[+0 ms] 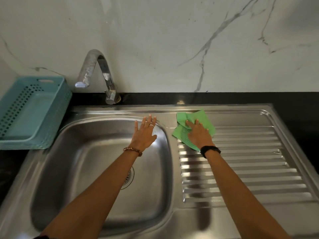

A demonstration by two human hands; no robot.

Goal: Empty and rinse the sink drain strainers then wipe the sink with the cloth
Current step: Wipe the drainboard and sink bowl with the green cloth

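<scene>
from the head view i see my right hand point(198, 133) lying flat on the green cloth point(195, 123), fingers straight and slightly spread, pressing it down rather than pinching it. the cloth sits crumpled at the far left corner of the ribbed drainboard point(241, 161), partly over the first ridges and partly on the smooth strip beside the basin. a black band point(209, 150) circles that wrist.

my left hand point(144, 133) reaches over the far right corner of the sink point(86, 161), fingers straight and fanned a little, holding nothing; the fingertips appear to reach the rim there, though i cannot tell if they press on it. there is a ring point(151, 125) on one finger and a beaded bracelet point(133, 150) at the wrist.

the drain strainer point(128, 178) sits in the basin floor, mostly hidden behind my left forearm, so only its right edge shows.

the curved steel tap point(96, 71) stands behind the basin on the black counter point(189, 98), spout pointing left. a teal perforated basket point(31, 114) rests on the counter just left of the sink. the wall point(172, 40) behind is white marble with grey veins.
</scene>
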